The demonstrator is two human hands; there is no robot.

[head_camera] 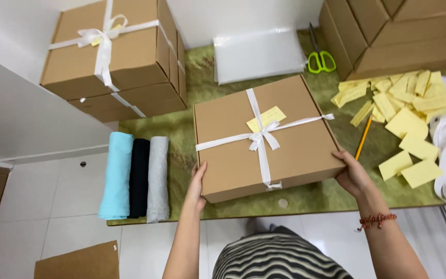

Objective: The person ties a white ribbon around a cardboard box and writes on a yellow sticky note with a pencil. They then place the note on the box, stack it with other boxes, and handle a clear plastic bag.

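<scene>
1. The left hand (197,186) grips the near left corner of the box (267,137), fingers (202,168) clamped on its side wall, thumb along the edge.
2. The right hand (354,175) holds the near right corner of the same box, fingers (339,155) pressed on the side wall.
3. The box is brown cardboard, flat and square, and sits on the green bench (202,82) close to its near edge, about midway along it, turned slightly askew.
4. A white ribbon (260,138) crosses the lid both ways and is tied in a bow near the middle; a yellow tag (267,118) lies tucked by the bow.
5. Three rolled cloths (135,178), light blue, black and grey, lie side by side at the near left corner of the bench, their ends overhanging the edge.
6. Stacked boxes (114,57) tied with ribbon stand at the far left corner.
7. Green-handled scissors (320,58) and a clear bag (259,54) lie at the far edge.
8. Loose yellow cards (409,119) and a pencil (363,137) lie right of the box; a heap of white ribbon lies at the right edge.
9. A beaded bracelet (377,221) circles the right wrist.
</scene>
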